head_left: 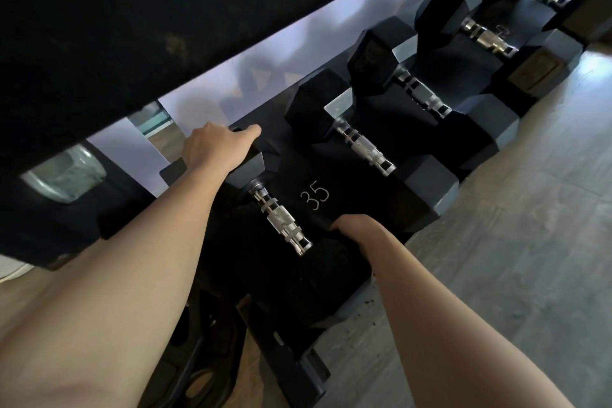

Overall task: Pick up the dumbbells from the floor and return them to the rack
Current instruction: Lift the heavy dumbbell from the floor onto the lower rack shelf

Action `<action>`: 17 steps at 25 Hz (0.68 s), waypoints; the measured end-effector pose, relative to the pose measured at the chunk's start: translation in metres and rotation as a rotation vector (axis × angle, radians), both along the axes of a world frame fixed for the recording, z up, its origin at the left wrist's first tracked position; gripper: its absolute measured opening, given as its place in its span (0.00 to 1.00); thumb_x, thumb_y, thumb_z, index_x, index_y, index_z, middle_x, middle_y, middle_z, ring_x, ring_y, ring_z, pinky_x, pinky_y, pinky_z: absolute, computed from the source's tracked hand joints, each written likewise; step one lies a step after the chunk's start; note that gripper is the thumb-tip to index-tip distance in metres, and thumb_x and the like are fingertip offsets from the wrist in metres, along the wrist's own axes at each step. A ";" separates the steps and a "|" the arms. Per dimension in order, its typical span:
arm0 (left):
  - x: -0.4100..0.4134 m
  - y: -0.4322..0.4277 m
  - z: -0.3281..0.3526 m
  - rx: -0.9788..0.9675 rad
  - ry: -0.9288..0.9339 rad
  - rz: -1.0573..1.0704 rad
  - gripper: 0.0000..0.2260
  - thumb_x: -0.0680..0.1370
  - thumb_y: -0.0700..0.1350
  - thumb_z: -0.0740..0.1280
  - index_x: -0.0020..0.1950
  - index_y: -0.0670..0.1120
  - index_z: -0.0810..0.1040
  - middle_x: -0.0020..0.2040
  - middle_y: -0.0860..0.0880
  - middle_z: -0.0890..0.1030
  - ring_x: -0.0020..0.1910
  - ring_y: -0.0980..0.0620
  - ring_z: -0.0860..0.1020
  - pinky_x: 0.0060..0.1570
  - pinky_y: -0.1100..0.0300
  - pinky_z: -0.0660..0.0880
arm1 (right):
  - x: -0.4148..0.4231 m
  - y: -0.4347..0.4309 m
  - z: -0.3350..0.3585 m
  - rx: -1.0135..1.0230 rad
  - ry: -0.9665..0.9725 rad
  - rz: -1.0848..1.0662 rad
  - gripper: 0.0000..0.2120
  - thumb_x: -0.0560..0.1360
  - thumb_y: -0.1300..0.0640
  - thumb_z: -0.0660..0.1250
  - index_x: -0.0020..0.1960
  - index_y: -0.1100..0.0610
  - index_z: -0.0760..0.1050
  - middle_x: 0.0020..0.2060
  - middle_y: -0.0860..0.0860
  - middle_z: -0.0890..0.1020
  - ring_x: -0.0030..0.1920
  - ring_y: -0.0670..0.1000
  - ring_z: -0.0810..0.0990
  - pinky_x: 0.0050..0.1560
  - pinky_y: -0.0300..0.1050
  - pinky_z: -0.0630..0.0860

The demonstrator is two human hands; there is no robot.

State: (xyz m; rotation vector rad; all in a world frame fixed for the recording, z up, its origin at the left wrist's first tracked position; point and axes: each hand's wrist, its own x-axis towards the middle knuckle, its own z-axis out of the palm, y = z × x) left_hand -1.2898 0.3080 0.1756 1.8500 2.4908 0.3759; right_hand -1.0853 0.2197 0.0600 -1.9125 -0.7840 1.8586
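A black hex dumbbell with a knurled steel handle point(284, 225) lies on the lowest rack shelf point(318, 199), next to a painted "35". My left hand point(215, 146) wraps over its far head, fingers curled around the top edge. My right hand point(357, 228) grips its near head at the shelf's front edge; the fingers are hidden behind the rubber. Both forearms reach in from the bottom of the view.
Several more black hex dumbbells point(364, 149) line the same shelf to the right. A dark upper shelf point(165, 10) overhangs close above my left hand. The rack's foot point(298, 371) and a weight plate point(205, 358) lie below; grey floor point(513, 275) spreads to the right.
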 end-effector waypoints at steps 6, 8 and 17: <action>-0.004 -0.001 -0.006 0.066 -0.018 -0.007 0.31 0.72 0.68 0.56 0.43 0.40 0.79 0.42 0.41 0.79 0.44 0.42 0.74 0.41 0.52 0.67 | 0.000 -0.004 0.006 0.011 -0.055 0.012 0.06 0.76 0.61 0.66 0.40 0.60 0.76 0.34 0.55 0.78 0.33 0.54 0.77 0.33 0.43 0.72; -0.003 -0.005 -0.007 0.089 -0.024 0.004 0.30 0.73 0.67 0.57 0.47 0.40 0.79 0.44 0.41 0.80 0.45 0.41 0.76 0.42 0.52 0.67 | 0.000 -0.007 0.005 0.017 -0.067 0.010 0.06 0.76 0.59 0.66 0.42 0.59 0.77 0.35 0.55 0.78 0.34 0.53 0.77 0.32 0.42 0.72; 0.011 -0.017 -0.002 0.094 -0.034 0.018 0.29 0.74 0.65 0.61 0.55 0.40 0.78 0.53 0.39 0.81 0.51 0.40 0.77 0.45 0.49 0.73 | 0.009 -0.016 0.010 0.141 -0.005 -0.050 0.08 0.75 0.55 0.68 0.48 0.58 0.82 0.42 0.54 0.84 0.41 0.53 0.82 0.44 0.43 0.78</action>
